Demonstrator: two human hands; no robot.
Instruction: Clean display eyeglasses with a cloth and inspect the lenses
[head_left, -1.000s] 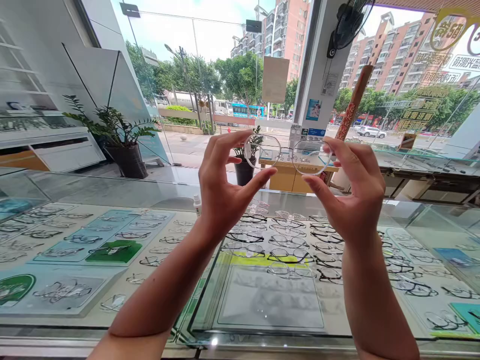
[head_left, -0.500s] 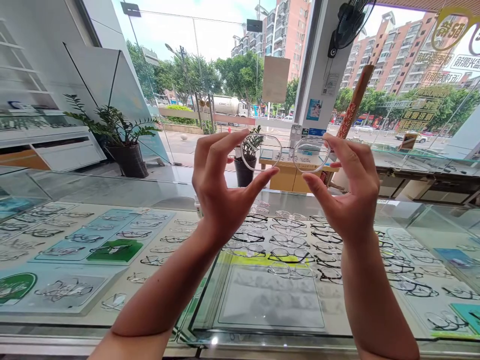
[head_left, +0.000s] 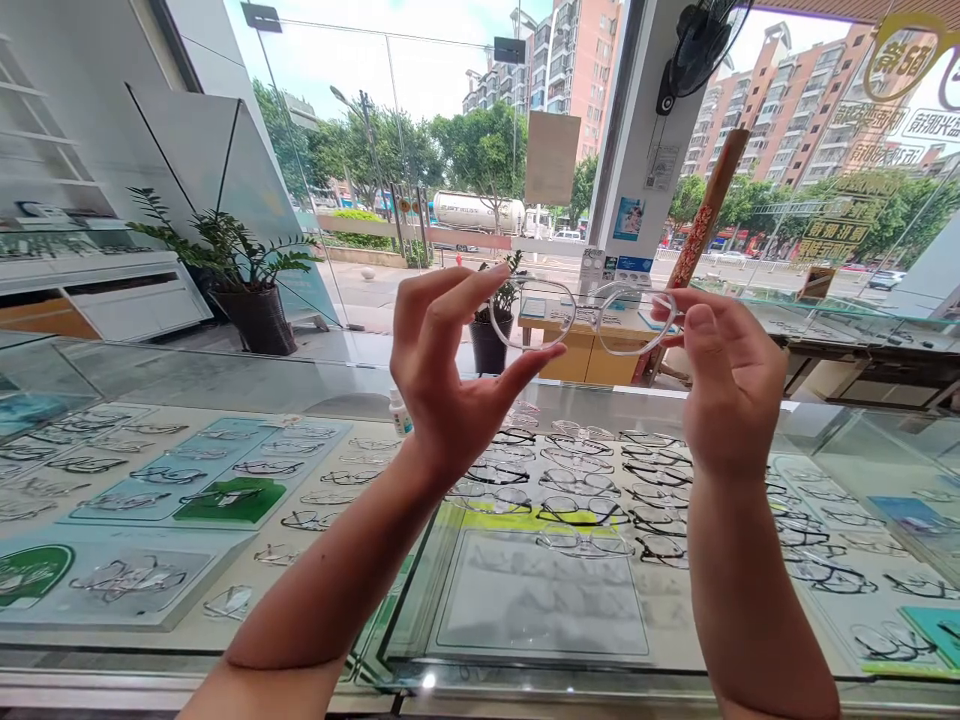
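Note:
A pair of clear-framed eyeglasses (head_left: 625, 350) is held up above the glass counter, its two round rims side by side. My left hand (head_left: 457, 365) grips the left rim, index finger at its top and thumb under its lower edge. At the other end, my right hand (head_left: 731, 375) pinches the outer edge of the right rim between thumb and fingers. The temples are hard to make out behind the hands. Under the counter glass, below the hands, lie rows of eyeglasses (head_left: 577, 512) with dark and clear frames.
The glass display counter (head_left: 540, 640) spans the front. A small white bottle (head_left: 401, 412) stands on it beside my left wrist. Beyond are a potted plant (head_left: 259, 315), a second dark pot (head_left: 491, 345), a wooden post (head_left: 709, 215) and a wall fan (head_left: 701, 50).
The eyeglasses have shifted slightly right. My right hand has moved right, and its thumb has gone from the lower rim to the outer edge. My left hand keeps its hold.

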